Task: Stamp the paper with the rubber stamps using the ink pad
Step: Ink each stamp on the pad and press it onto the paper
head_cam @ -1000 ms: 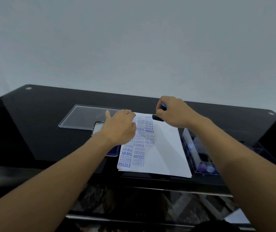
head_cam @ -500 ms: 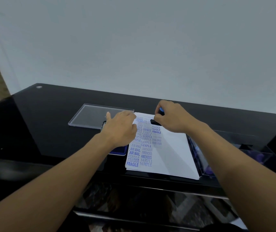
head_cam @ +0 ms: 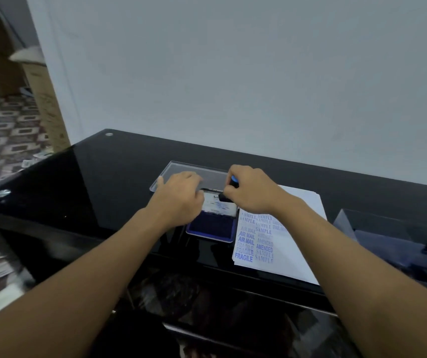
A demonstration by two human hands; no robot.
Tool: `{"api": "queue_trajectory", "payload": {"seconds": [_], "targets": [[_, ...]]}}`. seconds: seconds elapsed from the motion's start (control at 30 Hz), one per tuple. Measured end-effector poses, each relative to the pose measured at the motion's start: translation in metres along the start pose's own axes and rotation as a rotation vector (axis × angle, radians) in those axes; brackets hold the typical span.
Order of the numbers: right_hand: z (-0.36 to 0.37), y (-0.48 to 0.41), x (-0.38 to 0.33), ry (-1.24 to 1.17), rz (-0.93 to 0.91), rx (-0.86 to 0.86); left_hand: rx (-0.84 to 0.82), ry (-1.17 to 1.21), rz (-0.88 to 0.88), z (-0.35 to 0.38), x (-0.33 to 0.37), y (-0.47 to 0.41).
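Right hand [head_cam: 252, 192] gripping stamp [head_cam: 229, 192] over open ink pad [head_cam: 212, 224], stamped paper [head_cam: 284, 241] beside

The surface [head_cam: 109, 182] is glossy black; the paper [head_cam: 295, 244] is white with blue and faded grey-blue stamped words; the ink pad [head_cam: 211, 227] is dark blue in a blue-edged case; the stamp [head_cam: 229, 192] is black with a bright blue top; left of the surface, the floor [head_cam: 3, 130] shows a brown-and-cream repeating pattern.
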State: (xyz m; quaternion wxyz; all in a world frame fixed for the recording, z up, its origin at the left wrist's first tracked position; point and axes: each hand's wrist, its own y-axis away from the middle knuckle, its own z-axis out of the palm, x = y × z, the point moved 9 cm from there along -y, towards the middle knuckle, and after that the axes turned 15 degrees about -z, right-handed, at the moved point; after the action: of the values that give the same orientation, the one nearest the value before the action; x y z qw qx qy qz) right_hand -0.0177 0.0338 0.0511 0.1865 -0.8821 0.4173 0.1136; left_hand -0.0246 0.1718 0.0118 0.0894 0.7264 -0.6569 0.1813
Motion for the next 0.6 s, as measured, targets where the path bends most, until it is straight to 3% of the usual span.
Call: {"api": "queue_trajectory", "payload": {"seconds": [0.6], "targets": [[0.070,-0.015,-0.009,-0.010,0.018,-0.143,-0.024,0.017,-0.128,0.052,-0.066,0.010]]}}
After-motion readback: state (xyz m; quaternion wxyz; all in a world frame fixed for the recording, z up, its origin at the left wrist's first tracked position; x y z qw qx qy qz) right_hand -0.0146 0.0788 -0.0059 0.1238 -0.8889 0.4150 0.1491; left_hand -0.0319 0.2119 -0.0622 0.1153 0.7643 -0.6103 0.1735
